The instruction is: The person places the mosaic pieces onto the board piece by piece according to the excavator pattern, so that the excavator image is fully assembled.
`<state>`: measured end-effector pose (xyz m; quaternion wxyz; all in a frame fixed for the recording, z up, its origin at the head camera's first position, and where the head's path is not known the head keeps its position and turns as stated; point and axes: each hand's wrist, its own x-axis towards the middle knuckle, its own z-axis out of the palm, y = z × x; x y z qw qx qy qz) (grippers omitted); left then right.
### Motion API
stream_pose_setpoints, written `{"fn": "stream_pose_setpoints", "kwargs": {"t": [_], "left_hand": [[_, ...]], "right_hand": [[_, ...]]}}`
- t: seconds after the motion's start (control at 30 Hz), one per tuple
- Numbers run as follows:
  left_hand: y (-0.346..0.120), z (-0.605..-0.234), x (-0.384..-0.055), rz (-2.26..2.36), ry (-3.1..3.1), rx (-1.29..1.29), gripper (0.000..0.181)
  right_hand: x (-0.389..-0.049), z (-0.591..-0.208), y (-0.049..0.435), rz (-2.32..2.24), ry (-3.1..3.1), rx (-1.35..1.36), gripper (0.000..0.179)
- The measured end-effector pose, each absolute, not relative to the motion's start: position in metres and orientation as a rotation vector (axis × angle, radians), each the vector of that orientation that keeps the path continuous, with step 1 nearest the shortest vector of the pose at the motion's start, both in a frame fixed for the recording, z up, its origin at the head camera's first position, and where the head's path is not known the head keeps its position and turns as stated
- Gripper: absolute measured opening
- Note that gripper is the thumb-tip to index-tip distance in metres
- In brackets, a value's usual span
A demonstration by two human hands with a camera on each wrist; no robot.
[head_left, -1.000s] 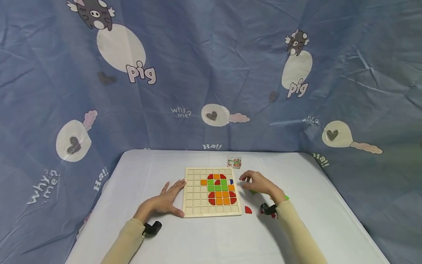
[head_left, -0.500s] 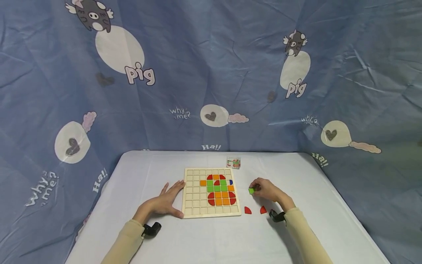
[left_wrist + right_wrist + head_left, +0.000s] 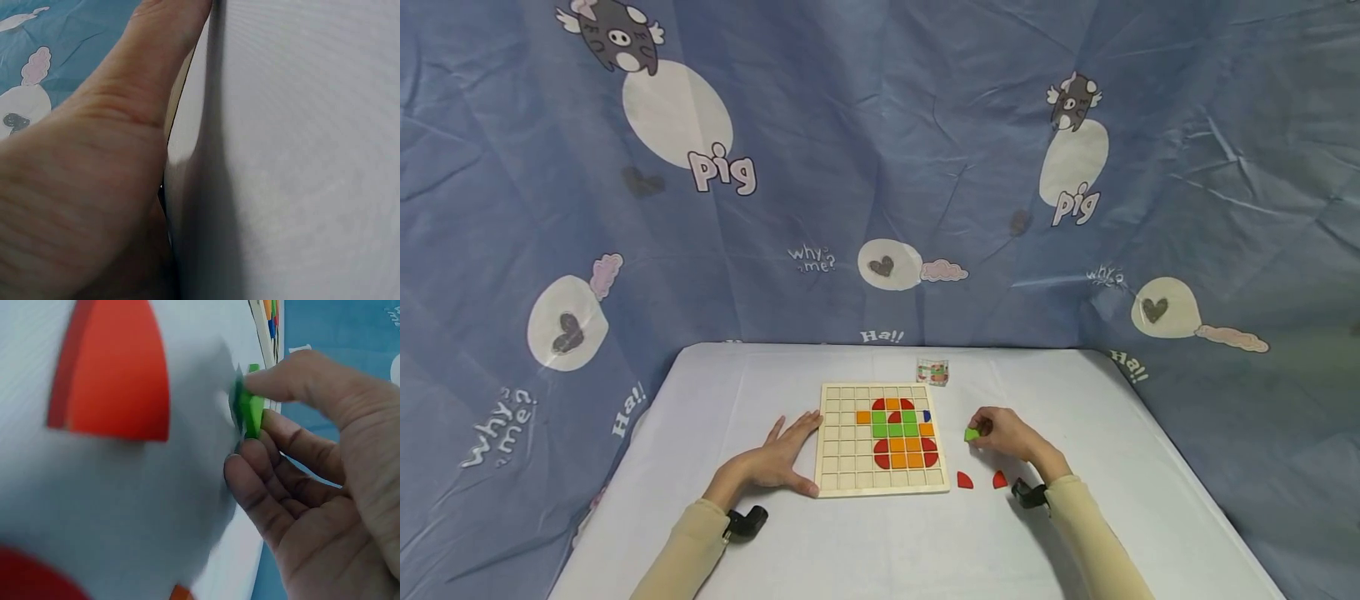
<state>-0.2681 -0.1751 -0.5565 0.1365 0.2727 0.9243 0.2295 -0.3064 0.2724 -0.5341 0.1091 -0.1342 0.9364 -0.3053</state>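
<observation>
A wooden grid board [image 3: 857,492] lies on the table with red, orange, green and blue tiles set in its squares. My left hand [image 3: 771,458] rests at the board's left edge, fingers spread, thumb by the near left corner. To the right of the board, my right hand [image 3: 1006,433] pinches a small green tile [image 3: 972,434] between thumb and fingers. The right wrist view shows this green tile [image 3: 253,412] on edge, close over the white cloth, with a darker green shape beside it.
Two red quarter-round tiles [image 3: 965,480] lie near the board's lower right corner. A small picture card [image 3: 932,372] is behind the board. An orange piece [image 3: 181,592] shows at the bottom of the right wrist view. A blue printed curtain [image 3: 985,300] hangs behind the table.
My right hand has moved right and slightly nearer, away from the board's right edge, and now pinches the green tile. The left hand has stayed at the board.
</observation>
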Motion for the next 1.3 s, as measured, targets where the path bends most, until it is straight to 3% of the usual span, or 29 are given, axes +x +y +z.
{"fn": "stream_pose_setpoints", "kwargs": {"t": [0.27, 0.7, 1.0, 1.3], "left_hand": [[-0.175, -0.558, -0.269, 0.662, 2.674, 0.788, 0.131], [-0.176, -0.560, -0.271, 0.652, 2.683, 0.794, 0.130], [-0.176, -0.560, -0.272, 0.645, 2.671, 0.793, 0.130], [-0.176, -0.561, -0.273, 0.645, 2.672, 0.785, 0.130]], "right_hand": [[-0.315, -0.521, 0.241, -0.895, 2.836, -0.569, 0.022], [-0.333, -0.510, 0.138, -0.918, 2.716, -0.919, 0.021], [-0.347, -0.518, 0.088, -0.833, 2.689, -0.962, 0.021], [-0.353, -0.529, 0.067, -0.752, 2.678, -0.949, 0.021]]}}
